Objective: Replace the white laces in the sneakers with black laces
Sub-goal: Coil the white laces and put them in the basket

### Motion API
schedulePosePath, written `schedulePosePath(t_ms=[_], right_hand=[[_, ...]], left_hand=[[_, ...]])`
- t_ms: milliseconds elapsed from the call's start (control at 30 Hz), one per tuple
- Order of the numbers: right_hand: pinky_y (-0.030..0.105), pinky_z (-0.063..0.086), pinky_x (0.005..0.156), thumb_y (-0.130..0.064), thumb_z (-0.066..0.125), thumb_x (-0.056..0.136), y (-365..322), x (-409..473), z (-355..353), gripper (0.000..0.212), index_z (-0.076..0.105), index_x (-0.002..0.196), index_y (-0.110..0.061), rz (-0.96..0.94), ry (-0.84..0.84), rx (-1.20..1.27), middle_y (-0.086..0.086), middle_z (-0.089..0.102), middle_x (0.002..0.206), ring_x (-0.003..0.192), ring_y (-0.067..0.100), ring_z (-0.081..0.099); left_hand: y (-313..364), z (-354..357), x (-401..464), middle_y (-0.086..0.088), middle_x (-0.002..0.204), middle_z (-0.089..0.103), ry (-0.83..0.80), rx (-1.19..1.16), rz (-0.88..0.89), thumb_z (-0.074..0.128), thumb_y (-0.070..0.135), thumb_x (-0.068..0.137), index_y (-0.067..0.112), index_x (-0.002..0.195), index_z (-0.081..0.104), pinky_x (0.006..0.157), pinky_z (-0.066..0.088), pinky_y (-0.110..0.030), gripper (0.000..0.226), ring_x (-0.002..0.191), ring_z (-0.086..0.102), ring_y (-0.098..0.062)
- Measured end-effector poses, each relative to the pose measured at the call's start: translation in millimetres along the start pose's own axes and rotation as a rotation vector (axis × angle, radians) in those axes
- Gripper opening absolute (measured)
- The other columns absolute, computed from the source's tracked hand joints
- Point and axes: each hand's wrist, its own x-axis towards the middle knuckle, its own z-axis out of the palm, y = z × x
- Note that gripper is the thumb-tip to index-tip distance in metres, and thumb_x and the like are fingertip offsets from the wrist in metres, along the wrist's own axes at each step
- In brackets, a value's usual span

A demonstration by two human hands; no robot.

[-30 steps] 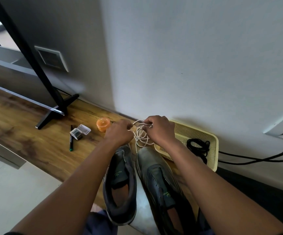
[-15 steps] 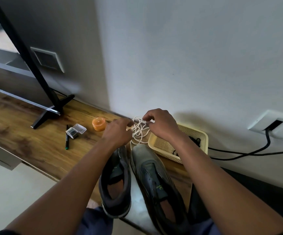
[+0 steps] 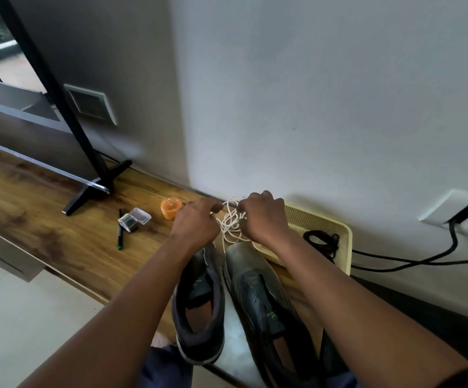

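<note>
- Little change over the last second — both hands stay at the white laces [image 3: 231,224], bunched in loops just beyond the sneakers' [image 3: 255,292] toes.
- Left hand [image 3: 196,222] and right hand [image 3: 265,217] each pinch strands, close together.
- Black laces [image 3: 322,242] sit untouched in the basket [image 3: 345,247] — judging the white ones are being bundled, relacing not begun.
</note>
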Motion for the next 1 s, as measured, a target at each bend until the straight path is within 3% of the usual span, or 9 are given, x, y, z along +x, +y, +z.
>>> schedulePosePath(t_ms=[233,333,433,567,633,733,800,900,1000], right_hand=[[0.047,0.037,0.096,-0.017,0.058,0.086,-2,9,28,0.022,0.070,0.104,-0.022,0.065,-0.017,-0.122,0.002,0.067,0.109,0.120,0.030,0.054],[0.043,0.042,0.091,-0.028,0.058,0.094,2,13,19,0.020,0.075,0.105,-0.027,0.054,0.051,-0.029,-0.001,0.071,0.108,0.116,0.030,0.057],[0.043,0.050,0.089,-0.030,0.063,0.097,0,17,-8,0.016,0.079,0.101,-0.031,-0.009,0.147,0.216,-0.005,0.074,0.106,0.109,0.028,0.061],[0.038,0.056,0.086,-0.028,0.070,0.093,-7,12,-53,0.011,0.080,0.091,-0.028,-0.089,0.238,0.492,-0.014,0.077,0.090,0.092,0.011,0.070],[0.032,0.057,0.081,-0.024,0.071,0.094,-8,3,-71,0.009,0.080,0.089,-0.024,-0.101,0.208,0.626,-0.012,0.076,0.079,0.080,0.006,0.071],[0.027,0.056,0.069,-0.021,0.072,0.096,-6,-11,-87,0.011,0.078,0.089,-0.015,-0.089,0.173,0.763,-0.004,0.074,0.068,0.066,0.008,0.071],[0.023,0.053,0.062,-0.018,0.073,0.096,-3,-21,-89,0.015,0.078,0.089,-0.006,-0.061,0.152,0.911,0.001,0.071,0.064,0.057,0.011,0.066],[0.035,0.054,0.057,-0.018,0.072,0.098,-2,-33,-81,0.018,0.077,0.089,-0.004,-0.017,0.115,0.990,0.002,0.065,0.059,0.052,0.018,0.060],[0.042,0.060,0.064,-0.022,0.072,0.098,-4,-39,-74,0.018,0.079,0.086,-0.012,-0.013,0.106,0.910,-0.009,0.064,0.055,0.052,0.007,0.060]], left_hand=[[-8,-2,3,0.002,0.132,0.072,-0.047,-0.029,0.025,0.060,0.009,0.092,0.022,0.131,0.071,0.107,0.048,-0.034,0.042,0.126,0.062,-0.020],[-4,-3,2,0.002,0.135,0.070,-0.085,-0.051,0.060,0.065,0.013,0.092,0.021,0.137,0.068,0.109,0.048,-0.038,0.045,0.128,0.061,-0.019],[0,1,-1,0.006,0.129,0.073,-0.052,-0.085,0.128,0.070,0.018,0.091,0.023,0.137,0.066,0.107,0.051,-0.040,0.047,0.124,0.065,-0.017],[8,-6,0,0.016,0.097,0.078,0.141,-0.379,0.063,0.074,0.023,0.095,0.027,0.115,0.078,0.084,0.056,-0.019,0.021,0.092,0.071,0.005],[12,-13,0,0.016,0.086,0.078,0.204,-0.475,0.044,0.074,0.026,0.096,0.028,0.101,0.083,0.069,0.050,-0.016,0.010,0.081,0.071,0.003],[11,-18,0,0.016,0.079,0.078,0.259,-0.542,-0.005,0.073,0.034,0.096,0.029,0.090,0.083,0.060,0.042,-0.018,0.013,0.064,0.064,0.005],[9,-20,-1,0.015,0.079,0.078,0.282,-0.524,-0.053,0.075,0.039,0.093,0.029,0.086,0.082,0.062,0.048,-0.028,0.014,0.066,0.066,0.000],[9,-25,-4,0.002,0.096,0.081,0.098,-0.715,0.053,0.079,0.034,0.083,0.022,0.106,0.081,0.089,0.062,-0.048,0.027,0.094,0.077,-0.024],[17,-28,-13,-0.005,0.097,0.081,-0.073,-0.720,0.261,0.080,0.032,0.087,0.013,0.110,0.079,0.091,0.060,-0.044,0.029,0.095,0.077,-0.024]])
